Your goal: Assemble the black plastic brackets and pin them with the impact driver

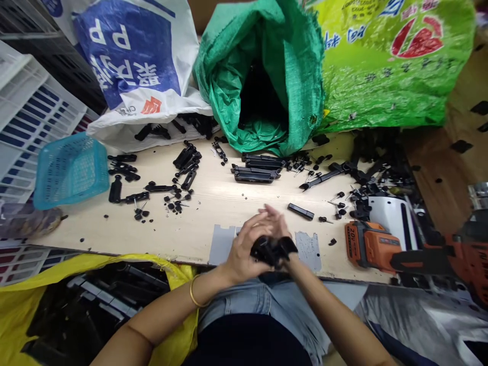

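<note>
Both my hands meet at the near edge of the pale wooden table. My left hand is curled around a black plastic part, and my right hand grips the same part from the other side, fingers closed over it. A short black bar lies just beyond my hands. Long black plastic pieces are stacked further back, with small black screws scattered to the left.
An orange cordless drill lies at the right. A teal basket stands at the left. A green sack, a white-blue bag and a green printed bag line the back. A yellow bag of black parts sits below left.
</note>
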The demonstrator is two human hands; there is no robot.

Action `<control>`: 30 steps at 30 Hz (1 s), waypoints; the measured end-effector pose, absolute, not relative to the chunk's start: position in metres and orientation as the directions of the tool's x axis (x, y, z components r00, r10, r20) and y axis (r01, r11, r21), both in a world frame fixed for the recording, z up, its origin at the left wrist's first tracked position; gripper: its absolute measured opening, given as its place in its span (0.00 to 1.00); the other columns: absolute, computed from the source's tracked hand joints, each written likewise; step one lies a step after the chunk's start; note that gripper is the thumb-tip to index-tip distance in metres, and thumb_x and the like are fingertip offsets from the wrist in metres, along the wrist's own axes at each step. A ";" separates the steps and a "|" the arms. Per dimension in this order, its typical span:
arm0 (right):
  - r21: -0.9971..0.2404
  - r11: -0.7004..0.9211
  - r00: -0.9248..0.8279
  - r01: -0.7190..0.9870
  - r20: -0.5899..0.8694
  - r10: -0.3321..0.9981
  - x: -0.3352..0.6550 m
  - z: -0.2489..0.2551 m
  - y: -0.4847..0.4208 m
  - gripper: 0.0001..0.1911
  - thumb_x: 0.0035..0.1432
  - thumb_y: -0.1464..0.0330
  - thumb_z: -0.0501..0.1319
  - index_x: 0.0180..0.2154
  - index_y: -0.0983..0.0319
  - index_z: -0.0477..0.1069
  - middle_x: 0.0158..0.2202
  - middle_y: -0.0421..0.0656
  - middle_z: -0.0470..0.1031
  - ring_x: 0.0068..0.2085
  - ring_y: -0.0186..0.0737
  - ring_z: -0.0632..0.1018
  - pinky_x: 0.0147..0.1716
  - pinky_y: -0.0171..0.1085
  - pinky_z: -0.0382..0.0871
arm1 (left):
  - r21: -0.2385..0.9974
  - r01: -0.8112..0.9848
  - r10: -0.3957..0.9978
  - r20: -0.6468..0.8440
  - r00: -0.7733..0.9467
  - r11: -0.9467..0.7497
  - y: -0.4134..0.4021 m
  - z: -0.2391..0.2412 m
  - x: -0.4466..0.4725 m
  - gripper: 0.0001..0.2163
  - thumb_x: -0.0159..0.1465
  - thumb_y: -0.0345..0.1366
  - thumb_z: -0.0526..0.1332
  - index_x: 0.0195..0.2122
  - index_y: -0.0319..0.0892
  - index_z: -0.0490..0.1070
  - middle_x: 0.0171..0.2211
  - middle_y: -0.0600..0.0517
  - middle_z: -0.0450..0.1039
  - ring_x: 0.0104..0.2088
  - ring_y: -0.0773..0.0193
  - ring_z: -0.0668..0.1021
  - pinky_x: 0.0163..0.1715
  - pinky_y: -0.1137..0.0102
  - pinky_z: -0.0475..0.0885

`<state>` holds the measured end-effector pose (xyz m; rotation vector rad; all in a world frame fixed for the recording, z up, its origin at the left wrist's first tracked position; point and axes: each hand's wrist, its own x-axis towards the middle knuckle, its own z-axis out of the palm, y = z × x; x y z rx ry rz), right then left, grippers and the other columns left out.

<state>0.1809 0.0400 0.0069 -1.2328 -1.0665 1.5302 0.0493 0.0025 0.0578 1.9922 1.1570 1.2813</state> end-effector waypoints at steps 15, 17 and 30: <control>-0.635 -0.280 0.395 0.720 0.044 0.918 0.326 0.014 0.156 0.22 0.55 0.68 0.52 0.52 0.65 0.62 0.47 0.55 0.67 0.45 0.49 0.72 0.41 0.50 0.71 | 0.270 0.825 0.868 0.134 0.478 -0.496 0.135 -0.004 0.075 0.39 0.59 0.49 0.61 0.66 0.35 0.48 0.67 0.35 0.39 0.67 0.45 0.44 0.64 0.49 0.43; -0.358 -0.207 0.275 0.911 0.150 0.950 0.327 0.018 0.179 0.24 0.54 0.73 0.51 0.53 0.67 0.64 0.52 0.61 0.62 0.52 0.57 0.67 0.43 0.55 0.68 | 0.230 0.850 0.880 0.105 0.463 -0.474 0.141 -0.003 0.076 0.37 0.62 0.49 0.58 0.66 0.37 0.46 0.67 0.35 0.40 0.67 0.45 0.46 0.64 0.50 0.42; 0.146 -0.223 0.244 0.964 -0.146 0.959 0.313 0.049 0.237 0.22 0.55 0.75 0.51 0.49 0.75 0.71 0.49 0.69 0.66 0.50 0.65 0.70 0.38 0.49 0.66 | 0.539 0.623 0.820 0.290 0.494 -0.567 0.159 0.022 0.058 0.34 0.63 0.51 0.55 0.66 0.40 0.47 0.66 0.40 0.47 0.66 0.54 0.52 0.63 0.59 0.54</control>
